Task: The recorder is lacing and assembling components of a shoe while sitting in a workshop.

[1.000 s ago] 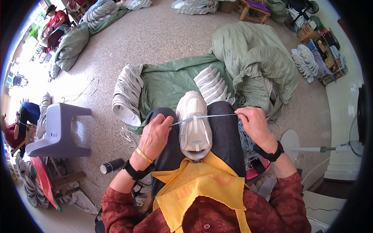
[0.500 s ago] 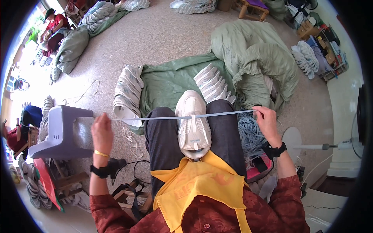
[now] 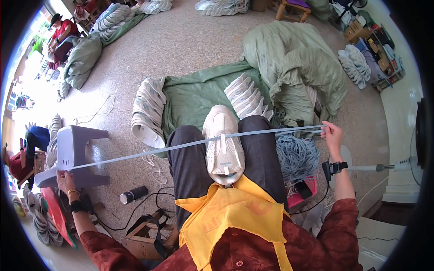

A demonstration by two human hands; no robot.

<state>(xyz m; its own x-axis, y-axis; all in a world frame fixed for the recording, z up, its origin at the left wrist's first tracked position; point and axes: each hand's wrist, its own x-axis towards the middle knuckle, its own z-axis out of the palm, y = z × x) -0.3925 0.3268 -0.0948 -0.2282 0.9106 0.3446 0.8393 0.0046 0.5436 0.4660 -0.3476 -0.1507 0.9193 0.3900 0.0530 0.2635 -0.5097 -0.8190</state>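
A white shoe upper (image 3: 223,149) rests between my knees, toe pointing away from me. A flat pale blue shoelace (image 3: 264,131) crosses it near the middle and stretches taut to both sides. Its left end is pinched in my left hand (image 3: 66,183), low beside the grey plastic stool. My right hand (image 3: 332,133), out past my right knee, pinches the other end. A tangle of blue laces (image 3: 297,153) lies beside my right leg, over a pink basket (image 3: 311,189).
Stacked white uppers (image 3: 149,108) and a second stack (image 3: 248,97) flank the green cloth (image 3: 194,99). A big green sack (image 3: 296,67) stands behind. The grey stool (image 3: 74,149) is at left, a dark cylinder (image 3: 134,194) by the cable. Another person (image 3: 61,38) sits far left.
My hands have spread apart, the left going out and down, the right out to the right. More lace now shows on both sides of the shoe upper, which has stayed between my knees.
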